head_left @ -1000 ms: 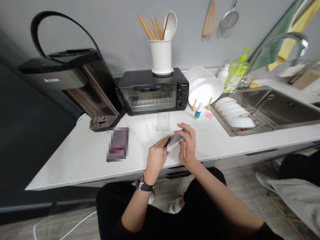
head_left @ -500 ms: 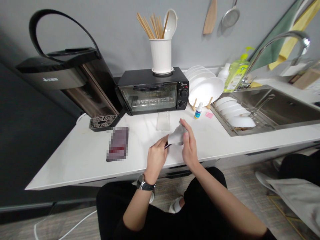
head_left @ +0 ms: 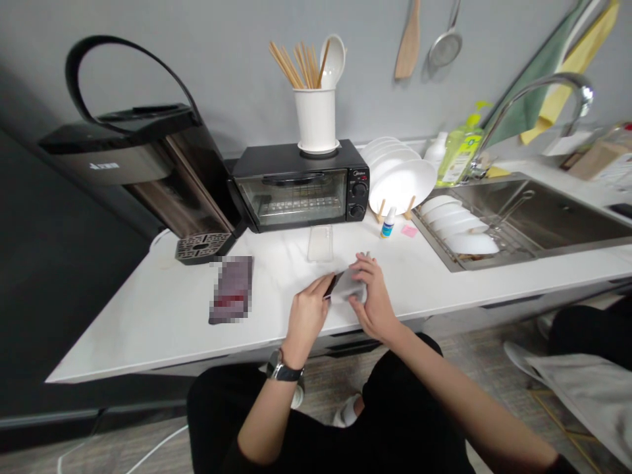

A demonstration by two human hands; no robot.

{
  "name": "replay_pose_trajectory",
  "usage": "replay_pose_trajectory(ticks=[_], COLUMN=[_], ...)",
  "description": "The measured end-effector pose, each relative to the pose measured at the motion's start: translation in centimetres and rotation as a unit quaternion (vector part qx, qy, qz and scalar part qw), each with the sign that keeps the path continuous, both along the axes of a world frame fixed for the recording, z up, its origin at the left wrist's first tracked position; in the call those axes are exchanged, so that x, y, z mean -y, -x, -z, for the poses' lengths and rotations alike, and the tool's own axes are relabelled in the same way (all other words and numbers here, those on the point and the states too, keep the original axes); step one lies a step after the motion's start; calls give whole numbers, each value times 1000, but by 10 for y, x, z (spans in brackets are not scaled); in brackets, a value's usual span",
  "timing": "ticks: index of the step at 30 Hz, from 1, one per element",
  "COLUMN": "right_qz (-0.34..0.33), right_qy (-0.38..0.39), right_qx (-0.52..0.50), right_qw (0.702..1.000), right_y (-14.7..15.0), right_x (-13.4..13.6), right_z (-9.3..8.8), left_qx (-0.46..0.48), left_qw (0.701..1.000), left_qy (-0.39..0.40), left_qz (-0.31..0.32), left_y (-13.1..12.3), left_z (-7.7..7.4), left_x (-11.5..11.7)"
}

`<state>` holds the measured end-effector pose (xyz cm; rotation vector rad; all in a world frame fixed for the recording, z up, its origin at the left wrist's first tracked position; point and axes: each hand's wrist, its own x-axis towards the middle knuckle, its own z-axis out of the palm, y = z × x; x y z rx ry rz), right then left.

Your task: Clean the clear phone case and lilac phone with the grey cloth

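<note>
My left hand [head_left: 307,319] is closed on the near-left edge of a dark, thin phone [head_left: 332,286] above the front of the counter. A light grey cloth [head_left: 346,288] covers much of the phone's face. With fingers bent around the far-right side, my right hand [head_left: 376,299] grips the cloth against the phone. Behind my hands lies a clear phone case [head_left: 320,243]. A small white spray bottle with a blue label [head_left: 388,225] stands farther right, beside a pink square [head_left: 409,230]. To the left rests a dark, pixelated flat item [head_left: 232,289].
A black toaster oven [head_left: 301,191] holds up a white chopstick pot [head_left: 316,118]. At left stands a dark water dispenser [head_left: 162,171]. Plates [head_left: 402,187] in a rack and a sink [head_left: 543,210] with bowls are on the right. Another person's leg [head_left: 587,342] shows at lower right.
My right hand has gone from flat, straight fingers along the cloth to bent fingers curled over it. The phone lies flatter and lower. The view has shifted slightly.
</note>
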<state>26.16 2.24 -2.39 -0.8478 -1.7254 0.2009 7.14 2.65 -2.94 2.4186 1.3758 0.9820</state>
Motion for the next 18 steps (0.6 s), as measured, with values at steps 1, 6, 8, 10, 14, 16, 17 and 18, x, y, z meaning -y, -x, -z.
replay_pose_trajectory(ticks=[1, 6, 8, 10, 14, 16, 17, 18], right_qz=[-16, 86, 55, -19, 40, 94, 99, 87], right_qy=[-5, 71, 13, -74, -56, -3, 0, -12], right_qx=[18, -120, -32, 87, -35, -130, -133, -109], right_qw=[1000, 986, 998, 993, 997, 987, 986, 990], right_y=[-3, 0, 1, 1, 7, 16, 20, 23], right_x=[-1, 9, 14, 14, 5, 3, 3, 3], right_z=[1, 2, 4, 5, 2, 0, -2, -3], left_qx=[-11, -40, -27, -19, -19, -8, 1, 11], left_qw=[1000, 999, 1000, 1000, 1000, 1000, 1000, 1000], left_qy=[-4, -14, -11, -10, -12, -10, -11, -12], left_qz=[7, 18, 12, 12, 18, 16, 13, 8], left_y=[0, -3, -2, -1, -1, -1, 0, 0], left_z=[0, 0, 0, 0, 0, 0, 0, 0], left_x=[0, 2, 3, 3, 3, 2, 2, 2])
